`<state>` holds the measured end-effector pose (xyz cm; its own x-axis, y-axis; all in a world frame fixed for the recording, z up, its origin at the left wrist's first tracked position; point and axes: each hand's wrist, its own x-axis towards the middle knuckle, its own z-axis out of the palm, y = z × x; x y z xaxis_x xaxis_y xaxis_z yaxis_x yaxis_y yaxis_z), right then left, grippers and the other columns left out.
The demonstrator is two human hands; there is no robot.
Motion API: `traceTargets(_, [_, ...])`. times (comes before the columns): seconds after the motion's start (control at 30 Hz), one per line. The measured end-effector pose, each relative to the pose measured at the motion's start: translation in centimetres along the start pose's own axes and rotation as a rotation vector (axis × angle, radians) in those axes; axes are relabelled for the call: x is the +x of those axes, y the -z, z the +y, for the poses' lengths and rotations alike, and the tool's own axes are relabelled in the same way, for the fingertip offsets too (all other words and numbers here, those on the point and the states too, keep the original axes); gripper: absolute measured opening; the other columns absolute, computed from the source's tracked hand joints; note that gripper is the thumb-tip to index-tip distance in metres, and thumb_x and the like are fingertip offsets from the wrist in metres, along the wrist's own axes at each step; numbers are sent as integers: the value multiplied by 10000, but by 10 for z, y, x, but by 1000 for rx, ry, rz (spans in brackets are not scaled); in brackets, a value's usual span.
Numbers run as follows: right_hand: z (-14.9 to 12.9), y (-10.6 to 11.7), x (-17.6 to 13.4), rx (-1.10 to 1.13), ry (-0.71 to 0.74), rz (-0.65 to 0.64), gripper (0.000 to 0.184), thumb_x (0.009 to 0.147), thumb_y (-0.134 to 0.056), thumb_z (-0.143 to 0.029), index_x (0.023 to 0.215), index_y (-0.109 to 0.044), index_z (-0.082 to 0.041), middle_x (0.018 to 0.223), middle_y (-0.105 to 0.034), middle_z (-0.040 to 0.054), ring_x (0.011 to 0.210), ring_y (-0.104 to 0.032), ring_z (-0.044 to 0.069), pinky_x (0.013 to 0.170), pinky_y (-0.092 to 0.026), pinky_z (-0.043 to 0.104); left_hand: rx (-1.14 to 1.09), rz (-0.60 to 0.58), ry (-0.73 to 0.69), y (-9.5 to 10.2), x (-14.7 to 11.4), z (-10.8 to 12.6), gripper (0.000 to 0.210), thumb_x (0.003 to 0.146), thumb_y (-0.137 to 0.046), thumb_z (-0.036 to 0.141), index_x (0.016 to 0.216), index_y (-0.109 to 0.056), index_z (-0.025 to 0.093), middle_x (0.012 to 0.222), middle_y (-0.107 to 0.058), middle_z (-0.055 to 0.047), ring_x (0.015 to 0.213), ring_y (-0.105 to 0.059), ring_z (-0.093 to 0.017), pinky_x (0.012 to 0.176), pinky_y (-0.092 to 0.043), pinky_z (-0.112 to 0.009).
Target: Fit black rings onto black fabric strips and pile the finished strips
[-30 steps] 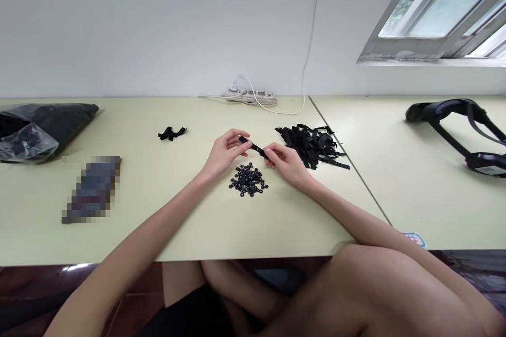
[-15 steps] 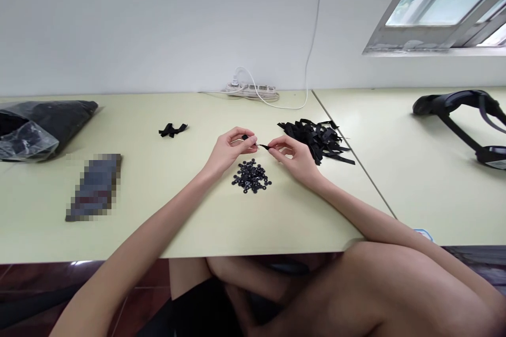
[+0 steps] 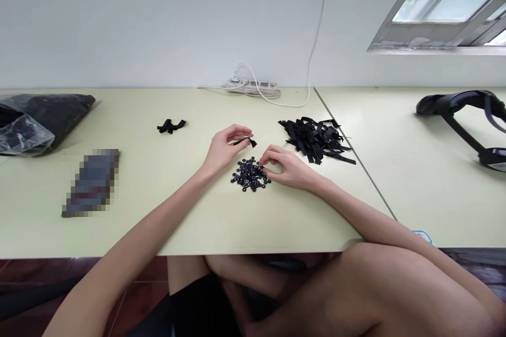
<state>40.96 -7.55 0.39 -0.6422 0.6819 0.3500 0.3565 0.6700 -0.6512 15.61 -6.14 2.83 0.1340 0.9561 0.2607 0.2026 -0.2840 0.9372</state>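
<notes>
My left hand (image 3: 225,148) pinches a short black ribbon strip (image 3: 250,141) between thumb and fingers, just above the far side of the pile. The strip's loose end points right. My right hand (image 3: 282,166) is at the right edge of a pile of small black discs with centre holes (image 3: 248,179). Its thumb and index finger close on a dark disc (image 3: 261,167) there; whether that disc is lifted off the pile is too small to see. Beyond my right hand lies a heap of black ribbon strips (image 3: 314,139).
A few black ribbon pieces (image 3: 171,126) lie at the left back. Farther left are a dark plastic bag (image 3: 59,116) and a blurred-out flat object (image 3: 91,181). A power strip (image 3: 253,86) with a white cable sits by the wall. A black headset (image 3: 454,121) rests at the right.
My right hand has let go of the ribbon's end and moved down to the disc pile. My left hand still holds the ribbon strip, nearly in place.
</notes>
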Motion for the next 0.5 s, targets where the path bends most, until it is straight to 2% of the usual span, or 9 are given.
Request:
traceTargets(0.23, [2, -3, 2, 4, -19, 56, 50, 1046, -698, -241, 1076, -737, -251, 1067, -760, 55, 905, -687, 209, 875, -590, 362, 30, -41, 34, -3, -3, 5, 123, 913, -825, 348, 995, -844, 258, 1106, -841, -62, 1087, -795, -265, 1072, -601, -459])
traceTargets(0.5, [5, -1, 2, 103, 11, 66, 136, 1071, -709, -302, 1124, -829, -264, 1024, -808, 42, 845, -726, 200, 850, -629, 375, 36, -17, 45, -6, -5, 10, 123, 911, -842, 364, 955, -809, 253, 1048, -826, -47, 1011, -793, -250, 1025, -615, -437])
